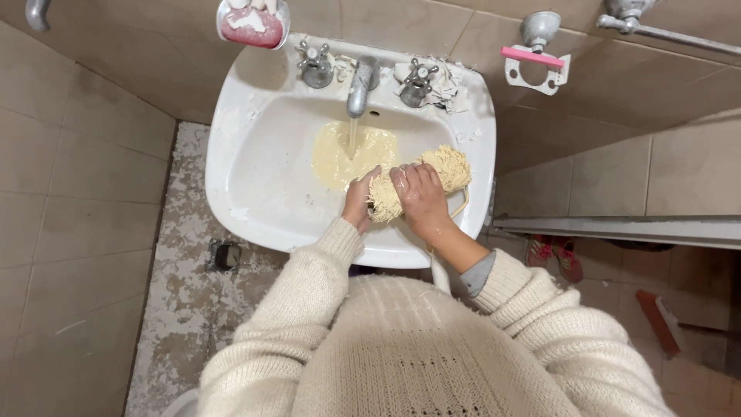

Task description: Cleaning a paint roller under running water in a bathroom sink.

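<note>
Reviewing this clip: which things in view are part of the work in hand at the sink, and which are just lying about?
In use:
- paint roller, gripped by left hand and right hand
- running tap
- white sink holding yellowish water

Lying about:
- pink soap in its dish
- pink-topped wall holder
- red shoes on the floor
- brush on the floor

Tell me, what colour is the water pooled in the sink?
Pale creamy yellow water, seen in the head view, in the white sink.

Roller (432,181) cream-yellow. Sink (270,177) white, water (347,154) pale yellow. Sweater (401,347) cream knit. Soap dish (253,23) pink. Wall tiles (77,154) beige. Floor (185,286) grey, white-speckled. Shoes (556,255) red.
</note>
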